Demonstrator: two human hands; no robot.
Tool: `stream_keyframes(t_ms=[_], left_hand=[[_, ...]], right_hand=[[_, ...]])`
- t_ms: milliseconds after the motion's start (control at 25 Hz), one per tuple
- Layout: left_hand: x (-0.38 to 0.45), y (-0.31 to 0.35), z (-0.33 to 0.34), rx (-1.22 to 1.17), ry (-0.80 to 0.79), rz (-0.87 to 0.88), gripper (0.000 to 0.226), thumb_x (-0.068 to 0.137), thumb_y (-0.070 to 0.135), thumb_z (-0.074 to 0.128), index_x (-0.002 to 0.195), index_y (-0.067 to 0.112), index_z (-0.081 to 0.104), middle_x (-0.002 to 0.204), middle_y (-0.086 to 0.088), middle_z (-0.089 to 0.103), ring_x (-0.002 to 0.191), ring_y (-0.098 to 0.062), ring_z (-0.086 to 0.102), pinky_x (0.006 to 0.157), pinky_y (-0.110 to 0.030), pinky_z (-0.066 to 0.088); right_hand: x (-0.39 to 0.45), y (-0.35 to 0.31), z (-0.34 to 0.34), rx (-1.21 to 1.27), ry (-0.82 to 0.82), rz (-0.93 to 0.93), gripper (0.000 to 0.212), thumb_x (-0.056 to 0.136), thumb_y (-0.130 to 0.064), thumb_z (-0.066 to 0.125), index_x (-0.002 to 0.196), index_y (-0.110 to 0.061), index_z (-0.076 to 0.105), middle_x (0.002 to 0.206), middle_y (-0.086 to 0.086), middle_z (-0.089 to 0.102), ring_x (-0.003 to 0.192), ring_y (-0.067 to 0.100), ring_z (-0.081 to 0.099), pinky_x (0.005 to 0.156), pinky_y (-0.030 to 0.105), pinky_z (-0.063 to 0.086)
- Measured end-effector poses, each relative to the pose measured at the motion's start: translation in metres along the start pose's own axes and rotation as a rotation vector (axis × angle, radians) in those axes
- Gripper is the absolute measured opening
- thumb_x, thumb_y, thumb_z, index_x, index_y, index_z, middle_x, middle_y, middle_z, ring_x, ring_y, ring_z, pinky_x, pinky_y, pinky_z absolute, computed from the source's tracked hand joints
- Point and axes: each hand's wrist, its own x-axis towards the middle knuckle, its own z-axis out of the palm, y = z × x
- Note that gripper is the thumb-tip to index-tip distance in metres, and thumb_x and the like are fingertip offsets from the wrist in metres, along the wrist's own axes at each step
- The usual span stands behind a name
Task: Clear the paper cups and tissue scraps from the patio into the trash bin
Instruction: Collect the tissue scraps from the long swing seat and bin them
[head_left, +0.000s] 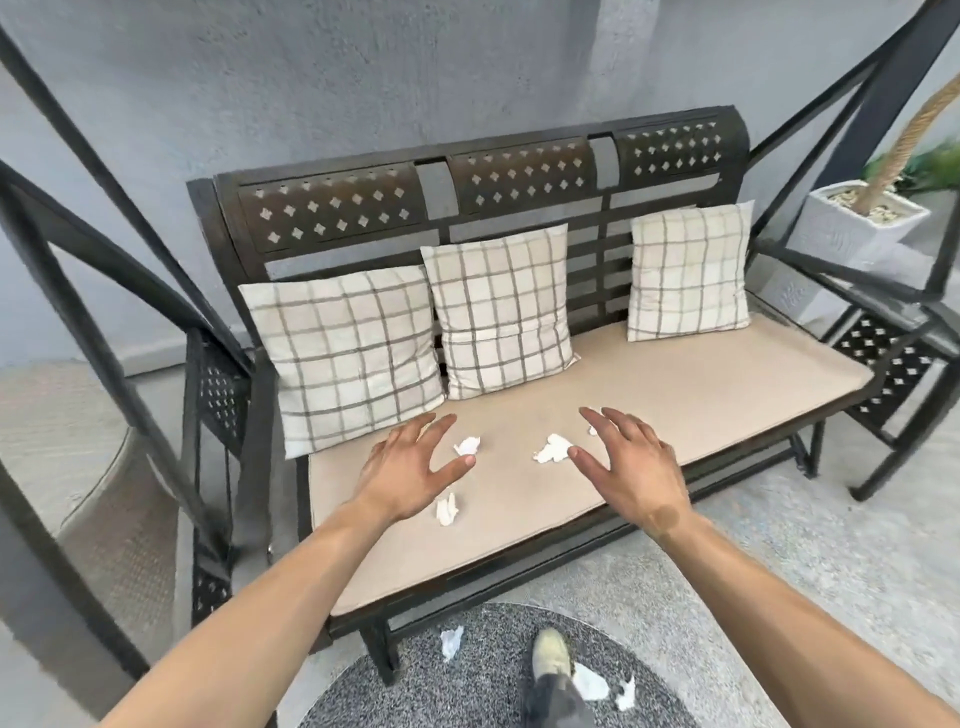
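Head view, near to far: tissue scraps lie on the round rug (415, 696), one at 6 o'clock (451, 640) and two beside the shoe (551, 656). Above the bench cushion (701, 374) both hands hover with fingers spread, likely to gather scraps: left hand (410, 470) between two (467, 445) (447, 509), right hand (631, 460) just beside a larger one (553, 449). Three checked pillows (501, 312) lean at 12 o'clock. No cups or bin show.

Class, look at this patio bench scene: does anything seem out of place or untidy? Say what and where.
Yes. Crumpled tissue scraps lie loose on the bench's seat cushion, between the open left hand and right hand. More scraps litter the round rug by the shoe. The three pillows look orderly.
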Motion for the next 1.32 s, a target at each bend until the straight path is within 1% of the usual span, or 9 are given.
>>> stream_keyframes(t_ms=[280,480,640,800,920,1000,1120,1240,1320], left_hand=[[0.081,0.021,0.047,-0.004,-0.069,-0.202,0.069,0.087,0.074,0.032,0.148,0.042,0.024,0.156,0.006,0.027,0.141,-0.02,0.027,0.112,-0.045,0.029],[0.095,-0.01,0.092,0.04,-0.207,-0.363,0.068,0.09,0.069,0.037,0.15,0.041,0.019,0.158,0.004,0.023,0.142,-0.023,0.024,0.113,-0.046,0.029],[0.112,-0.043,0.146,0.084,-0.289,-0.442,0.067,0.093,0.059,0.046,0.151,0.037,0.021,0.157,0.0,0.024,0.14,-0.026,0.027,0.108,-0.046,0.032],[0.128,-0.078,0.212,-0.014,-0.365,-0.489,0.071,0.091,0.044,0.061,0.151,0.037,0.023,0.155,0.0,0.023,0.134,-0.028,0.036,0.104,-0.044,0.039],[0.126,-0.099,0.255,-0.054,-0.416,-0.503,0.068,0.089,0.036,0.066,0.148,0.036,0.031,0.152,0.001,0.027,0.124,-0.027,0.048,0.098,-0.041,0.046],[0.121,-0.109,0.273,-0.07,-0.359,-0.498,0.056,0.089,0.031,0.067,0.141,0.033,0.045,0.145,0.001,0.036,0.112,-0.026,0.057,0.089,-0.038,0.051],[0.118,-0.118,0.286,-0.103,-0.188,-0.438,0.033,0.091,0.022,0.065,0.123,0.025,0.065,0.124,-0.002,0.054,0.089,-0.026,0.066,0.075,-0.036,0.055],[0.127,-0.123,0.285,-0.145,-0.142,-0.387,0.018,0.089,0.015,0.066,0.105,0.019,0.073,0.103,-0.002,0.064,0.08,-0.027,0.067,0.068,-0.037,0.055],[0.14,-0.121,0.28,-0.153,-0.139,-0.423,0.012,0.089,0.019,0.067,0.098,0.022,0.074,0.094,0.003,0.064,0.077,-0.025,0.065,0.063,-0.032,0.049]], right_hand=[[0.117,0.062,0.038,0.019,-0.184,-0.117,0.057,0.091,-0.06,0.038,0.143,-0.037,0.031,0.149,-0.003,0.037,0.128,0.025,0.044,0.096,0.043,0.042],[0.155,0.084,0.089,0.026,-0.314,-0.124,0.055,0.093,-0.054,0.043,0.143,-0.034,0.034,0.148,-0.003,0.038,0.125,0.028,0.047,0.095,0.043,0.045],[0.176,0.109,0.149,-0.023,-0.417,-0.08,0.053,0.093,-0.05,0.045,0.143,-0.033,0.036,0.148,-0.001,0.037,0.127,0.028,0.042,0.095,0.043,0.042],[0.198,0.126,0.216,-0.062,-0.47,-0.047,0.053,0.093,-0.044,0.05,0.143,-0.029,0.037,0.144,0.002,0.039,0.125,0.03,0.043,0.09,0.044,0.044],[0.207,0.132,0.264,-0.062,-0.521,0.004,0.053,0.092,-0.037,0.054,0.142,-0.028,0.037,0.141,0.004,0.036,0.12,0.03,0.044,0.085,0.042,0.046],[0.215,0.13,0.289,-0.081,-0.556,0.0,0.051,0.091,-0.036,0.053,0.14,-0.028,0.039,0.139,0.005,0.035,0.119,0.031,0.044,0.085,0.043,0.046],[0.23,0.131,0.313,-0.107,-0.607,0.026,0.045,0.092,-0.04,0.052,0.135,-0.03,0.045,0.133,0.008,0.038,0.116,0.032,0.045,0.088,0.041,0.045],[0.235,0.135,0.324,-0.092,-0.537,0.037,0.034,0.092,-0.037,0.053,0.125,-0.029,0.055,0.126,0.008,0.046,0.109,0.033,0.051,0.082,0.039,0.046],[0.239,0.135,0.326,-0.06,-0.482,0.05,0.024,0.092,-0.028,0.055,0.115,-0.024,0.061,0.116,0.009,0.054,0.102,0.033,0.057,0.075,0.036,0.045]])
